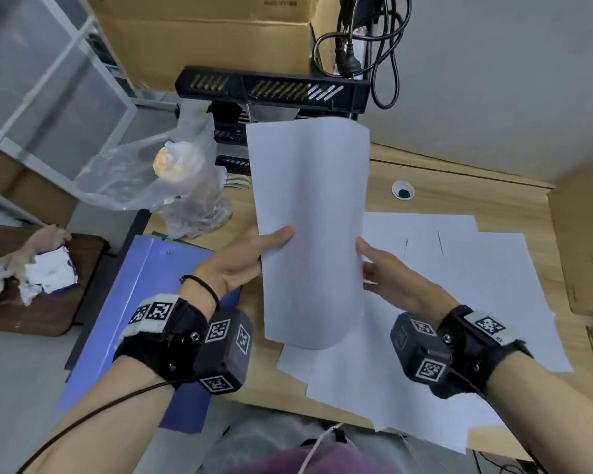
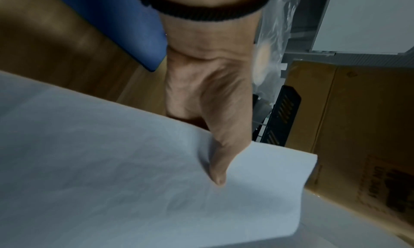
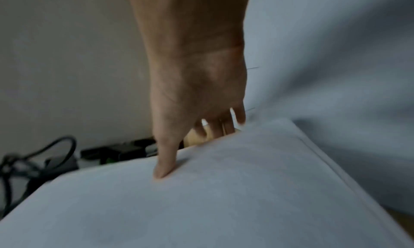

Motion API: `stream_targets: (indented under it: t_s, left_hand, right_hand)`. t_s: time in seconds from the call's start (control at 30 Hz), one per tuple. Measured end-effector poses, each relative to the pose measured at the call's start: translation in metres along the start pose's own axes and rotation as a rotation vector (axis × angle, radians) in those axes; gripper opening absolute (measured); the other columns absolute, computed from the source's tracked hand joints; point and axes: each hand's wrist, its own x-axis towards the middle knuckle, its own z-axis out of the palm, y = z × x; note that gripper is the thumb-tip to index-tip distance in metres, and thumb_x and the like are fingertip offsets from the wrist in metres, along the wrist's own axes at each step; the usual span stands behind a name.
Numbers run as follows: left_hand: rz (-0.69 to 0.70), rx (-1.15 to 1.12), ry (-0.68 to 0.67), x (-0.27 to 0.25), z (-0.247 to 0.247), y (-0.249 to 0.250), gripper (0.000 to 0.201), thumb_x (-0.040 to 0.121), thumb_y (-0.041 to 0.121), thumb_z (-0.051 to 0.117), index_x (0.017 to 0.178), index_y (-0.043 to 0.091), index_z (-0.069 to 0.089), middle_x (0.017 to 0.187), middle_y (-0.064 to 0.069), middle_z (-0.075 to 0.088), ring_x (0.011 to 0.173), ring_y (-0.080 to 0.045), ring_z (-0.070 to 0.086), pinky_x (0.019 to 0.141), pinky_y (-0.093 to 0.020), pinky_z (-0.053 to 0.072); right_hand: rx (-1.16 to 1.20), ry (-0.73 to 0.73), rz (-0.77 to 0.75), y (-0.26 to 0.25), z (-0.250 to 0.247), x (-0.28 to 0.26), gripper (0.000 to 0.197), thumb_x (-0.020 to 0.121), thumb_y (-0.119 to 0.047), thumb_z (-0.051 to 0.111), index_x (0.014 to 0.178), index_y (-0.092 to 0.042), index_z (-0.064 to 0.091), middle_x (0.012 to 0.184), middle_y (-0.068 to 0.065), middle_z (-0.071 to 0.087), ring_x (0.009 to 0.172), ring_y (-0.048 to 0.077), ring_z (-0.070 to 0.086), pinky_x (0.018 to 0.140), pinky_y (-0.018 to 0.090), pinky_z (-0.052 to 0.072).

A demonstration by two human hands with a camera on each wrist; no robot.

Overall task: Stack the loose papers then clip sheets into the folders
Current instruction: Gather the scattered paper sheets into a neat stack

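A stack of white sheets (image 1: pixel 310 230) stands on end over the desk, bowed outward toward me. My left hand (image 1: pixel 254 258) pinches its left edge, thumb on the front and fingers hidden behind. My right hand (image 1: pixel 384 271) pinches the right edge the same way. The left wrist view shows my left hand (image 2: pixel 215 136) with its thumb pressed on the paper stack (image 2: pixel 134 189). In the right wrist view my right hand (image 3: pixel 190 101) has its thumb on the sheets (image 3: pixel 201 198). More loose papers (image 1: pixel 459 302) lie spread on the desk to the right. A blue folder (image 1: pixel 144 302) lies flat at the left.
A clear plastic bag (image 1: pixel 158 179) with a cup sits behind the folder. A black tiered tray (image 1: pixel 271 87) and cardboard boxes (image 1: pixel 206 32) stand at the back, with cables (image 1: pixel 374 46) beside them. Another cardboard box (image 1: pixel 582 248) stands at the right edge. A brown stool (image 1: pixel 31 278) holds crumpled tissue.
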Motion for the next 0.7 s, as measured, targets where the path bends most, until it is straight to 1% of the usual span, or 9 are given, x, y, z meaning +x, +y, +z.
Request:
stream_targets:
  t_s: [0.07,0.1,0.17,0.27,0.33,0.4,0.47,0.57,0.7]
  left_hand:
    - [0.043,0.027,0.011,0.000,-0.001,0.009,0.037,0.089,0.019,0.055,0.126,0.017,0.056,0.126,-0.002,0.066,0.116,-0.020,0.062,0.095,-0.032,0.052]
    - [0.088,0.040,0.043,0.000,-0.002,0.014,0.036,0.088,0.019,0.057,0.124,0.018,0.057,0.122,0.000,0.068,0.114,-0.019,0.064,0.092,-0.031,0.054]
    - [0.204,0.079,0.148,0.001,-0.003,0.023,0.029,0.089,0.013,0.060,0.117,0.020,0.061,0.113,0.003,0.072,0.107,-0.016,0.067,0.086,-0.029,0.055]
    - [0.337,0.200,0.252,0.006,-0.005,0.025,0.028,0.087,0.005,0.067,0.111,0.020,0.066,0.110,0.004,0.073,0.105,-0.015,0.068,0.086,-0.026,0.054]
    - [0.326,0.242,0.296,0.008,-0.007,0.014,0.032,0.084,0.006,0.071,0.112,0.019,0.065,0.112,0.003,0.072,0.105,-0.015,0.068,0.086,-0.028,0.055]
    - [0.271,0.283,0.336,0.011,-0.012,-0.005,0.036,0.083,0.004,0.072,0.112,0.023,0.062,0.110,0.007,0.071,0.101,-0.009,0.068,0.086,-0.030,0.056]
    - [0.230,0.325,0.354,0.011,-0.015,-0.027,0.041,0.087,-0.001,0.066,0.113,0.029,0.055,0.110,0.014,0.066,0.096,0.004,0.066,0.080,-0.020,0.055]
    - [0.194,0.362,0.379,0.010,-0.012,-0.048,0.038,0.093,0.001,0.058,0.118,0.028,0.049,0.112,0.017,0.061,0.093,0.013,0.062,0.075,-0.012,0.052]
    - [0.252,0.415,0.447,0.018,-0.005,-0.041,0.030,0.096,0.005,0.054,0.122,0.020,0.051,0.116,0.009,0.064,0.106,-0.003,0.062,0.092,-0.029,0.052]
  right_hand:
    - [0.110,-0.059,-0.108,-0.005,0.006,-0.004,0.056,0.090,-0.052,0.055,0.130,-0.013,0.058,0.122,0.003,0.066,0.105,0.019,0.062,0.092,0.032,0.045]
    - [0.134,-0.017,-0.187,-0.011,0.008,-0.006,0.047,0.094,-0.043,0.055,0.128,-0.011,0.058,0.117,0.001,0.068,0.099,0.016,0.064,0.084,0.028,0.045]
    - [0.145,0.155,-0.368,-0.024,0.007,-0.011,0.032,0.097,-0.026,0.055,0.125,-0.010,0.058,0.115,0.001,0.070,0.100,0.015,0.068,0.080,0.024,0.051]
    - [0.010,0.368,-0.536,-0.036,0.003,-0.020,0.024,0.098,-0.022,0.054,0.119,-0.015,0.061,0.112,-0.005,0.071,0.100,0.005,0.066,0.080,0.017,0.052]
    - [-0.061,0.399,-0.532,-0.028,0.003,-0.020,0.019,0.098,-0.020,0.053,0.114,-0.023,0.062,0.111,-0.011,0.069,0.100,0.001,0.064,0.080,0.016,0.050]
    - [-0.151,0.353,-0.473,-0.008,0.002,-0.016,0.027,0.096,-0.014,0.053,0.117,-0.029,0.062,0.118,-0.013,0.067,0.112,0.004,0.060,0.094,0.026,0.048]
    - [-0.203,0.307,-0.397,0.012,0.001,-0.013,0.036,0.095,-0.008,0.049,0.122,-0.028,0.061,0.123,-0.015,0.065,0.118,0.005,0.057,0.103,0.033,0.044]
    - [-0.145,0.294,-0.366,0.027,0.002,-0.013,0.033,0.099,-0.013,0.047,0.128,-0.026,0.058,0.125,-0.014,0.064,0.117,0.005,0.058,0.095,0.026,0.047]
    - [-0.096,0.386,-0.421,0.016,0.010,-0.015,0.023,0.101,-0.017,0.046,0.117,-0.025,0.060,0.116,-0.015,0.067,0.108,0.002,0.062,0.083,0.019,0.048]
